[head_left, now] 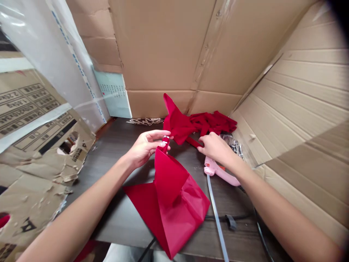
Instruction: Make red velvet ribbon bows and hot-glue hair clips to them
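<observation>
My left hand (145, 147) pinches the narrow gathered neck of a folded red sheet (171, 189), paper or stiff cloth, which flares out below the fingers toward the table's front edge. A small whitish bit shows at the fingertips. To the right, my right hand (215, 145) has its thumb and fingers closed at the end of a narrow red strip (193, 142). Just below that hand lies a pink glue gun (223, 174), partly covered by the wrist, with a long translucent glue stick (214, 211) coming out of it toward me.
A crumpled red piece (178, 122) and a heap of red strips (215, 122) lie at the back. Several metal clips (145, 121) sit by the cardboard wall (163, 47). Right of the gun is a clear bag (234, 143) of dark items. A black cable (242, 217) crosses the table.
</observation>
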Demonstrator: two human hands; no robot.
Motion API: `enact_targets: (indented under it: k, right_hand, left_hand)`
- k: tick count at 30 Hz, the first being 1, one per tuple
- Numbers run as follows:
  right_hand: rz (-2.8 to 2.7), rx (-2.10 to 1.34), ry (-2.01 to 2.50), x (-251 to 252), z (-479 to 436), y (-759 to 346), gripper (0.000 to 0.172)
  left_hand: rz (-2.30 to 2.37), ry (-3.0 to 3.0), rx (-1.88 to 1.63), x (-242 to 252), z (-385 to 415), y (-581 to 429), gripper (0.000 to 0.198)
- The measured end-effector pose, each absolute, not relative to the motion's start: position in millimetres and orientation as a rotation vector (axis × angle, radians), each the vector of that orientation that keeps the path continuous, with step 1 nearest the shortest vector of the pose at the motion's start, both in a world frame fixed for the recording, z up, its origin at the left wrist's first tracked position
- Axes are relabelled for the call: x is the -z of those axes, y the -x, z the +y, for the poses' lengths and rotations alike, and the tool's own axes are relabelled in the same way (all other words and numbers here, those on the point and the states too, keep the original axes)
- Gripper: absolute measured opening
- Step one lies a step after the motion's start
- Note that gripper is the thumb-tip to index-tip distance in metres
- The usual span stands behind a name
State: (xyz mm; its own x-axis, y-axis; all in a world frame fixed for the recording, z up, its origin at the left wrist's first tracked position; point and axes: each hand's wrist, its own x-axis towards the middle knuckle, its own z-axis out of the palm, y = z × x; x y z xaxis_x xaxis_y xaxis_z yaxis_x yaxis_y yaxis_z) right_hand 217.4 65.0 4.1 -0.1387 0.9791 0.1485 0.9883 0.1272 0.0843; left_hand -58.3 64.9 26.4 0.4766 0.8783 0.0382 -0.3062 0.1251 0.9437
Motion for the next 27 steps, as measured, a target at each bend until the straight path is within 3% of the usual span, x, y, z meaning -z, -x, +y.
enact_targets:
  k: [5,10,12,14,17,27]
  right_hand:
    - [-2.356,0.255,2.016,-4,80,-198,0.016]
    - [-2.185,0.208,1.945,-10,63,-197,0.031]
    - [-2.090,-0.018,1.846,-10,45,-195,0.033]
    - [-1.685,-0.671,1.587,-6,26,-191,0.029]
    - [-1.278,-1.158,1.342,0,4,-181,0.035]
    - [-0.949,-1.335,1.038,-4,-9,-174,0.031]
  left_hand:
    - [0.644,-1.098,-1.016,-30,54,60,0.043]
    - [0.610,-1.094,-1.007,-28,49,63,0.040]
    - [0.588,-1.107,-0.994,-27,49,63,0.039]
    - [0.560,-1.114,-0.986,-26,48,63,0.040]
    - [0.530,-1.159,-0.938,-26,45,61,0.040]
    - [0.573,-1.284,-0.883,-25,40,58,0.036]
